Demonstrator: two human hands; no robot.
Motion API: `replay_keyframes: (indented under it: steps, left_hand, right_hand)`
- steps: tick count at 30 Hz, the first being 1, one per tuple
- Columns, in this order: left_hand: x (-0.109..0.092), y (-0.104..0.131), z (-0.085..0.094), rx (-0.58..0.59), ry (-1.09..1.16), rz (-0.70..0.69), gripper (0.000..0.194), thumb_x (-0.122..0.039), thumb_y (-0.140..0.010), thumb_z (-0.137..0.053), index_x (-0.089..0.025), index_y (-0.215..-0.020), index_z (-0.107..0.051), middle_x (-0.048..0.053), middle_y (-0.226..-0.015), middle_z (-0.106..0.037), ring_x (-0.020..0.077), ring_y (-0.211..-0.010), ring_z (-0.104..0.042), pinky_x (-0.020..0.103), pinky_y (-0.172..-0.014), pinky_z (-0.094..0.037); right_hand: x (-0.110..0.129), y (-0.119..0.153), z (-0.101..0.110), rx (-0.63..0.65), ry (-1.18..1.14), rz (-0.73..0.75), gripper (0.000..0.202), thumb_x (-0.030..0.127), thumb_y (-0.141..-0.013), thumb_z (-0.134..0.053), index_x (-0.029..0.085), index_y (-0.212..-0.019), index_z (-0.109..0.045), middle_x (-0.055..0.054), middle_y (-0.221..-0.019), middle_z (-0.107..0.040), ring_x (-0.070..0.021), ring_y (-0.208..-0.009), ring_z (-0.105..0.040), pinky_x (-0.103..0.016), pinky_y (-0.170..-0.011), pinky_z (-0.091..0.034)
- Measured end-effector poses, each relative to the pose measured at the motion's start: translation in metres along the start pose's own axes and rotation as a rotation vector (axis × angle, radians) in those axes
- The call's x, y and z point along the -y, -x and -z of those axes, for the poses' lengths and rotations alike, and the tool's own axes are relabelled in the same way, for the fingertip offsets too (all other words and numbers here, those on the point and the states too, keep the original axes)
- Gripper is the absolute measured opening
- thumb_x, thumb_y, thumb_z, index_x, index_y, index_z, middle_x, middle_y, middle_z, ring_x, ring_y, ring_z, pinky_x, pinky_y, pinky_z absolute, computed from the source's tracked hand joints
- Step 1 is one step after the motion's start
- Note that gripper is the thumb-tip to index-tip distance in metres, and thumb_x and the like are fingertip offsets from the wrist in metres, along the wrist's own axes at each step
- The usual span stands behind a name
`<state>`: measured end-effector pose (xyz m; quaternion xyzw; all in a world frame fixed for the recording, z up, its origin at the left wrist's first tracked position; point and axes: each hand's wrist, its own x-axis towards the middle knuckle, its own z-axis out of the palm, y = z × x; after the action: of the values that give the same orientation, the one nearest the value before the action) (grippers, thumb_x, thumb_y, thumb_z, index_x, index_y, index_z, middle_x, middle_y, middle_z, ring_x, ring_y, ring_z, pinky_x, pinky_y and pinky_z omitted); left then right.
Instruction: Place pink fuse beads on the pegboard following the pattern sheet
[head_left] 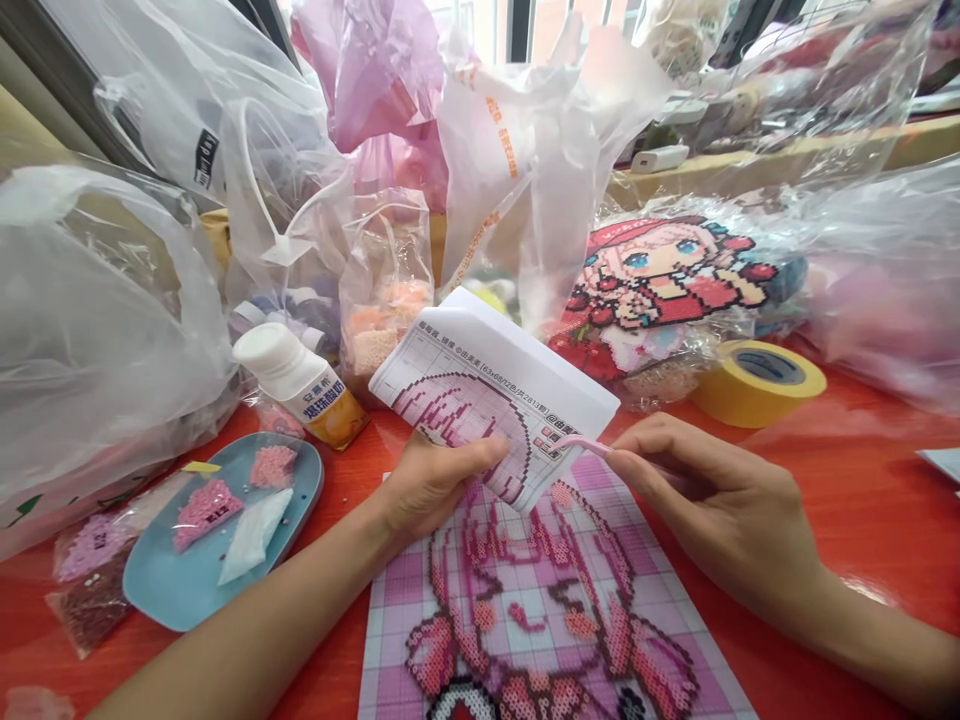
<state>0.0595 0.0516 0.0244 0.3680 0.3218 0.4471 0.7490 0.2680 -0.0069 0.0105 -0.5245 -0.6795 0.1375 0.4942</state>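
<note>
Tweezers (588, 445) pinched in the right hand (720, 500) point left, roughly crosswise, toward paper (499, 395) the left hand (439, 475) grips.

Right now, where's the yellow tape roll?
In the head view, the yellow tape roll is toward the right, on the red table just beyond the right hand, below and right of the red-hatted bead picture.

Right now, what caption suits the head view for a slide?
Left hand holds a folded pattern sheet, right hand a pink curved-tipped tool, above a partly filled bead picture.
</note>
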Motion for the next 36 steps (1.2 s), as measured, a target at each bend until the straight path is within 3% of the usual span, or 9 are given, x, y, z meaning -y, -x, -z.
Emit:
replay_keyframes:
  steps: [4, 9, 17, 29, 36]
  left_hand:
    - [0.0005, -0.0012, -0.002, -0.117, 0.019, -0.066, 0.068, -0.013, -0.058, -0.087, -0.019, -0.122, -0.065, 0.005, -0.091, -0.08, 0.03, -0.099, -0.072, 0.046, -0.096, -0.052]
    - [0.0013, -0.004, -0.0015, -0.171, 0.04, -0.078, 0.065, -0.012, -0.06, -0.086, -0.017, -0.122, -0.065, 0.005, -0.09, -0.08, 0.0252, -0.093, -0.072, 0.039, -0.088, -0.055]
    - [0.0028, -0.0058, -0.0014, -0.173, 0.084, -0.121, 0.059, -0.009, -0.061, -0.086, -0.018, -0.117, -0.067, 0.002, -0.087, -0.08, 0.0194, -0.088, -0.072, 0.031, -0.084, -0.057]
    - [0.0031, -0.0079, -0.0004, -0.249, 0.054, -0.16, 0.049, -0.012, -0.058, -0.087, -0.016, -0.104, -0.071, 0.003, -0.085, -0.079, 0.022, -0.09, -0.072, 0.033, -0.083, -0.058]
    - [0.0032, -0.0084, 0.0009, -0.238, 0.056, -0.183, 0.057, -0.01, -0.058, -0.086, -0.018, -0.111, -0.068, 0.002, -0.084, -0.078, 0.0206, -0.086, -0.072, 0.033, -0.081, -0.058]
  right_hand:
    - [-0.0001, 0.0032, -0.0004, 0.017, -0.036, 0.013, 0.017, 0.033, -0.088, -0.063, 0.021, -0.076, -0.065, -0.001, -0.069, -0.065, -0.011, -0.057, -0.058, -0.02, -0.047, -0.047]
    - [-0.0022, 0.0062, 0.0011, 0.034, -0.033, 0.01, 0.015, 0.032, -0.088, -0.063, 0.022, -0.078, -0.066, 0.0, -0.07, -0.065, -0.0104, -0.057, -0.058, -0.02, -0.047, -0.047]
    - [-0.0033, 0.0053, 0.0016, 0.019, 0.001, 0.032, 0.016, 0.033, -0.087, -0.064, 0.022, -0.076, -0.065, 0.0, -0.069, -0.065, -0.0098, -0.056, -0.058, -0.019, -0.047, -0.046]
    - [-0.0041, 0.0078, 0.0039, 0.045, -0.003, 0.13, 0.013, 0.028, -0.089, -0.063, 0.022, -0.077, -0.063, 0.0, -0.069, -0.064, -0.0096, -0.059, -0.06, -0.019, -0.048, -0.047]
    - [-0.0065, 0.0083, 0.0071, 0.073, 0.01, 0.151, 0.011, 0.026, -0.089, -0.063, 0.02, -0.079, -0.062, -0.001, -0.07, -0.06, -0.0092, -0.058, -0.057, -0.019, -0.046, -0.045]
